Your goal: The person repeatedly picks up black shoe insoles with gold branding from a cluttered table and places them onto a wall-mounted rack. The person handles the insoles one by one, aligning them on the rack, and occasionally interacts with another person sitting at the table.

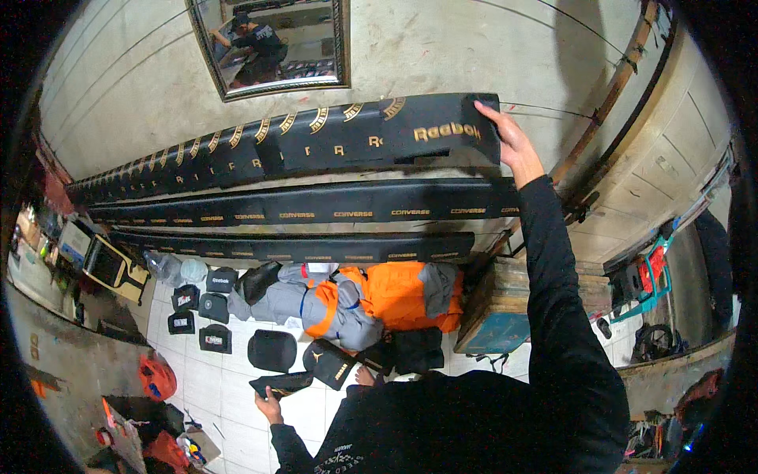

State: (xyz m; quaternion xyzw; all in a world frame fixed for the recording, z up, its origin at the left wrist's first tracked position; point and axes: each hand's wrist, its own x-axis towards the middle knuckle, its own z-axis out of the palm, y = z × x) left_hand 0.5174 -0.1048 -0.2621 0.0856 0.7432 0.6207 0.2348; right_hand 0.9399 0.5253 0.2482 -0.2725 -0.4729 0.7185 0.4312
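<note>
My right hand is raised at the far end of the top row. It grips the right edge of a black panel with gold Reebok lettering. That panel lies over a long row of overlapping black panels with gold print. Low on the left, my left hand holds a dark folded piece, its print hard to make out. Just beyond it on the floor lie a plain black piece and a black piece with gold Jordan print. My foot shows beside the latter.
Two lower rows of black panels bear Converse print. Grey and orange cloth is heaped below them. A stack of wood-framed boards stands right. Several small black printed pieces lie on the white tiles. A framed mirror hangs above.
</note>
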